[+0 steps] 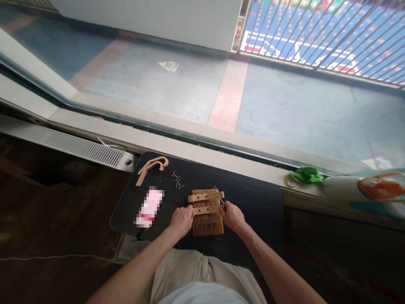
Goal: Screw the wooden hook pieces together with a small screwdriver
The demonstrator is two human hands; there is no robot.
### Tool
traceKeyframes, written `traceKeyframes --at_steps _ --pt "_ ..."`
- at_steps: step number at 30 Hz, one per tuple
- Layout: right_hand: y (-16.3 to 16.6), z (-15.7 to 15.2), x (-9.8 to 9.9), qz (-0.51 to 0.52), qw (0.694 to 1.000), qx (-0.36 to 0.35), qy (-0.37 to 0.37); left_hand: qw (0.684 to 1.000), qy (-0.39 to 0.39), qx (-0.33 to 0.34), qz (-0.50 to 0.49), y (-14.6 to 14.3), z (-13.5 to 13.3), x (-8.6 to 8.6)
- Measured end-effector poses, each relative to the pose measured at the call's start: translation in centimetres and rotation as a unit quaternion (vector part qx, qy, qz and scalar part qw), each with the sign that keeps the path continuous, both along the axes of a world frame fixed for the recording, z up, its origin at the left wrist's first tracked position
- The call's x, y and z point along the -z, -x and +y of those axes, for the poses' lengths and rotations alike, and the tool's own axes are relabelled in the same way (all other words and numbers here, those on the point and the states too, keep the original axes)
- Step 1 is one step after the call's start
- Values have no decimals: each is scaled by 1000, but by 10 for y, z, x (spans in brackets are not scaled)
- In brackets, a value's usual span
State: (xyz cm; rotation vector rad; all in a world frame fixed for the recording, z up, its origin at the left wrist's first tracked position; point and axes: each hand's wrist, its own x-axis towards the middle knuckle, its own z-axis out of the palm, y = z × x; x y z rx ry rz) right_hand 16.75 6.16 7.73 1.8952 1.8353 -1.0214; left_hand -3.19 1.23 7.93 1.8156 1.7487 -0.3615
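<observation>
On a small black table (253, 198) lies a brown wooden block (207, 223) with two pale wooden strips (205, 196) laid across it. My left hand (181, 220) is closed on the left end of the nearer strip (205, 209). My right hand (232, 216) is closed at the strip's right end, pinching a thin metal tool (220, 199) that points up toward the far strip. Both forearms reach in from the bottom of the view.
Curved wooden pieces (152, 166) and several small nails (176, 180) lie at the table's back left. A pink and white packet (149, 207) lies on its left side. A window sill with a green object (306, 175) runs behind; a radiator grille (85, 148) stands left.
</observation>
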Motion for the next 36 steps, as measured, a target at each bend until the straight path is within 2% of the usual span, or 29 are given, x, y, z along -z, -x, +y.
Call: traceKeyframes --at_steps 5,9,14,20,36 --pt "2 0 4 1 1000 5 -6 1000 0 2 4 -1 0 4" --pt "1 -3 0 4 1000 11 -17 1000 -5 1 5 -1 -1 1" --pt "-7 -25 -9 14 1000 12 -15 1000 -9 8 -6 -3 -21 -7" --pt "-12 -42 -12 14 1000 6 -2 1000 -14 7 -9 -5 -40 -6" --pt "3 -9 -11 -5 1000 5 -30 999 -43 -5 1 6 -2 -1"
